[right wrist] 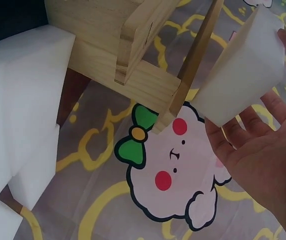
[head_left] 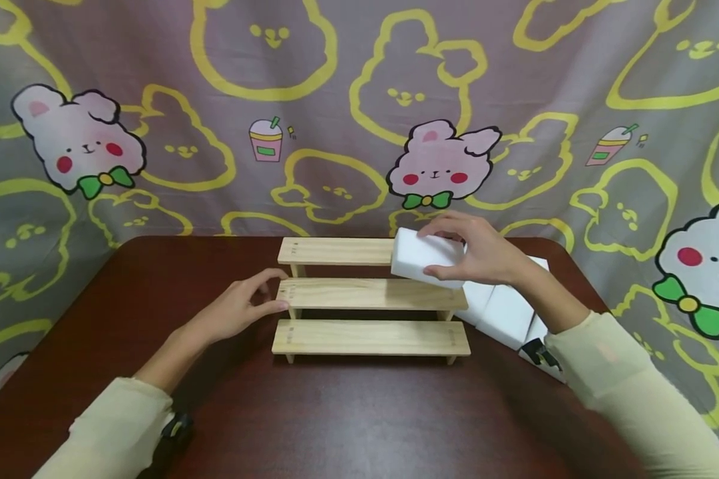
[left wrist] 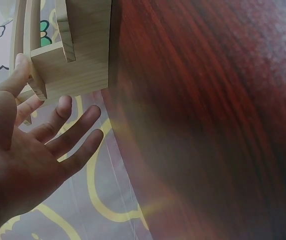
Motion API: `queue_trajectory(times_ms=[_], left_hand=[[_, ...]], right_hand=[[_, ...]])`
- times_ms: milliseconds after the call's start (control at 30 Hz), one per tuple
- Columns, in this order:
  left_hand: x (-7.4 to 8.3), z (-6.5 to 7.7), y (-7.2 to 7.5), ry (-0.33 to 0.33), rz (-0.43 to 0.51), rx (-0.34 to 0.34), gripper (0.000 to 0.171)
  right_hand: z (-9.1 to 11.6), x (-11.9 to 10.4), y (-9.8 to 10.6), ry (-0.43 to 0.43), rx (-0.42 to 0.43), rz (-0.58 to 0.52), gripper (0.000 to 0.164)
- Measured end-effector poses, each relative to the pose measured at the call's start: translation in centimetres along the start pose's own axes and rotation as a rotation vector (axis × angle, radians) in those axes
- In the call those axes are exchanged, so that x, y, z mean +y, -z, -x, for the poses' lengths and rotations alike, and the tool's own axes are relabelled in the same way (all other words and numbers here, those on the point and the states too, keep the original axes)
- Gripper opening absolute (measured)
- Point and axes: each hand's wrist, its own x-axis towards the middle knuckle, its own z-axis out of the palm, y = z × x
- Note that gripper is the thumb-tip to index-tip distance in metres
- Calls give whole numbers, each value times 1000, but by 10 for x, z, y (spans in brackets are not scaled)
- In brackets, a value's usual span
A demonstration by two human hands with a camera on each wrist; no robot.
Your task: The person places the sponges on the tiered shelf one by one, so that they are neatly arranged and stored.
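Note:
A three-step wooden display stand (head_left: 371, 337) of pale boards stands on the table. My left hand (head_left: 238, 308) is at the left end of its middle board, thumb at the front edge and index finger at the back, pinching it. The other fingers (left wrist: 83, 131) of that hand spread loosely in the left wrist view. Above the right end of the stand, my right hand (head_left: 482, 249) grips a white foam-like block (head_left: 425, 256) between thumb and fingers. The right wrist view shows this block (right wrist: 248, 65) raised beside the top board, tilted.
More white blocks (head_left: 506, 316) are grouped to the right of the stand, partly behind the right forearm. A black-patterned item (head_left: 540, 354) lies by them near the sleeve. The dark red table (head_left: 359, 412) meets a patterned curtain (head_left: 335, 133) at the back.

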Motion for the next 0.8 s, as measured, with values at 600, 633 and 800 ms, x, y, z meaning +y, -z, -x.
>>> queue_trajectory(times_ms=[600, 633, 800], left_hand=[[1, 0, -1, 22, 9, -21, 51], [2, 0, -1, 23, 9, -21, 51], [2, 0, 0, 22, 8, -17, 51]], right_hand=[[-14, -2, -7, -6, -5, 7, 47], [-16, -2, -8, 3, -5, 7, 48], [-25, -5, -13, 41, -10, 5, 49]])
